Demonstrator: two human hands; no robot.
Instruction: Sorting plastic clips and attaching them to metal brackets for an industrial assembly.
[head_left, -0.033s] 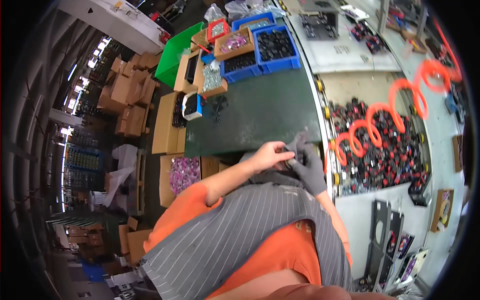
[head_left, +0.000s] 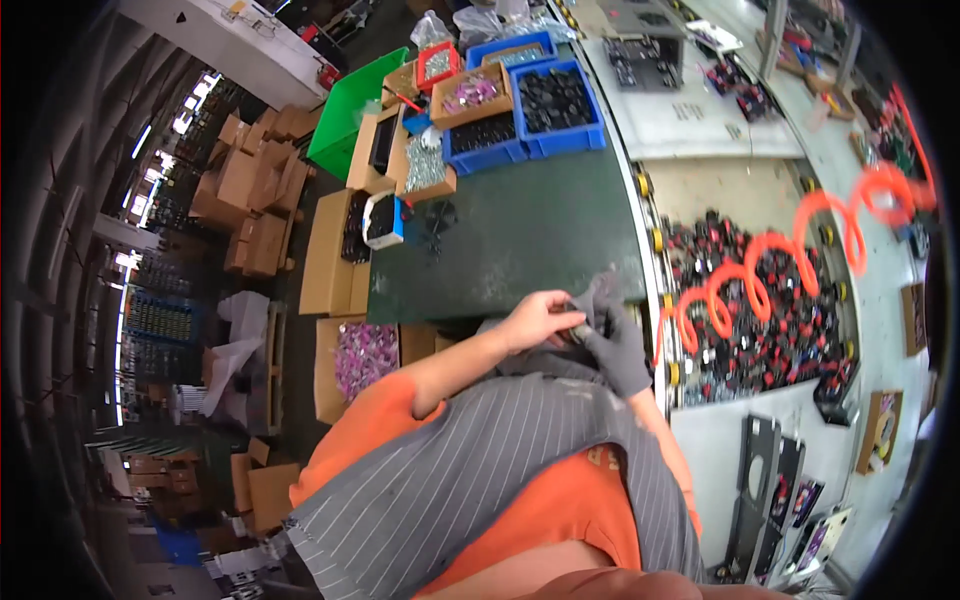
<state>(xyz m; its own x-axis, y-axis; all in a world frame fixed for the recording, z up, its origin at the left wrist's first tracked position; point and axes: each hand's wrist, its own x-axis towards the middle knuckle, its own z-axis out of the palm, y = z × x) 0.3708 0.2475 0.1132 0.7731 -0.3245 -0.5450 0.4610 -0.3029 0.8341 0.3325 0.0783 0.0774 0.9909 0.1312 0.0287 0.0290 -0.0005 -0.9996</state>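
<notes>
My left hand is bare, its thumb and fingers pinched together just off the near edge of the dark green table. Against it, my right hand wears a grey work glove and has its fingers closed too. Between and above the fingers is limp grey cloth that looks like a second glove, its tip over the table edge. Both hands seem to grip it; the exact hold is partly hidden by the fingers. My striped grey apron lies just below.
Blue bins of black parts and cardboard boxes of screws stand at the table's far side. An orange coiled hose hangs over a heap of black and red parts on the right. A box of pink packets sits left.
The hands stay together at the table edge, with slight finger movement. The orange hose and the whole scene have shifted a little in the view.
</notes>
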